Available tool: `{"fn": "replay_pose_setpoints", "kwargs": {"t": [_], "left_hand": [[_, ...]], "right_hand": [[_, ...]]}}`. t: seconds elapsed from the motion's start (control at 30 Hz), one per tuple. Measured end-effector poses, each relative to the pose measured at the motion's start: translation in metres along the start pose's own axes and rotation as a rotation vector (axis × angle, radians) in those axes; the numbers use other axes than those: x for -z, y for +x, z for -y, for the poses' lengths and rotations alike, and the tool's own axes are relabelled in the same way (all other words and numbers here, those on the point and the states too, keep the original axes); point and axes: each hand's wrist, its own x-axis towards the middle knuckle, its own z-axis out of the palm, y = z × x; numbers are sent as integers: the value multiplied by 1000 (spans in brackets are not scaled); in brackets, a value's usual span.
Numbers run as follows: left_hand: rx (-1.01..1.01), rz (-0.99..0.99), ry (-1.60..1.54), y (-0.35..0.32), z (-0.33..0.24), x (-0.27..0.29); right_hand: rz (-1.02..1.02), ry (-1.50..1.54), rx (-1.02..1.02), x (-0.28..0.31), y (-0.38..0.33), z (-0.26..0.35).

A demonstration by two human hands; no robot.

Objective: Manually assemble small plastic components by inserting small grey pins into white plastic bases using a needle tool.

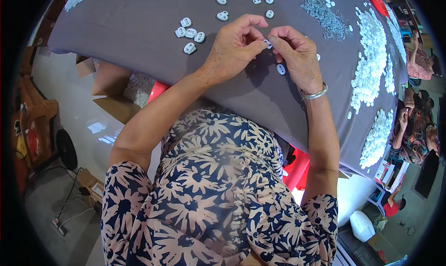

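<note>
Pinches a small white piece (267,44) between narrowly closed left hand (237,45) and right hand (297,54), over the grey desk (139,33). Looks light, stiff and slick; best gripped by its edges. Needs to avoid the loose white oval (281,69) nearby, with a white cluster (190,32) leftward, grey bits (327,20) and a white heap (367,64) rightward.

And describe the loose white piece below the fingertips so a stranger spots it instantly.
Over the grey tablecloth, find the right hand with its bangle. Just left of that hand lies a white oval piece with two dark spots, the only loose one between the wrists.
</note>
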Motion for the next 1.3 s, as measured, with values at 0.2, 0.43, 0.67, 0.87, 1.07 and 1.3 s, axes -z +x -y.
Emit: {"fn": "replay_pose_setpoints", "kwargs": {"t": [0.2,0.43,0.67,0.87,1.07,1.3], "left_hand": [[-2,-80,-73,5,5,-8],[48,-85,-19,-3,8,-5],[10,-55,-31,-4,11,-1],[-13,-49,3,-3,16,3],[-8,-65,-5,-2,17,3],[-25,-69,-13,-1,19,0]], "right_hand": [[-93,-34,16,-6,-1,-4],[-189,-357,326,-11,4,-21],[-224,-165,294,-17,-2,-17],[-227,-199,375,-17,1,-16],[-210,-192,389,-20,5,-21],[-250,-140,335,-21,6,-24]]}}
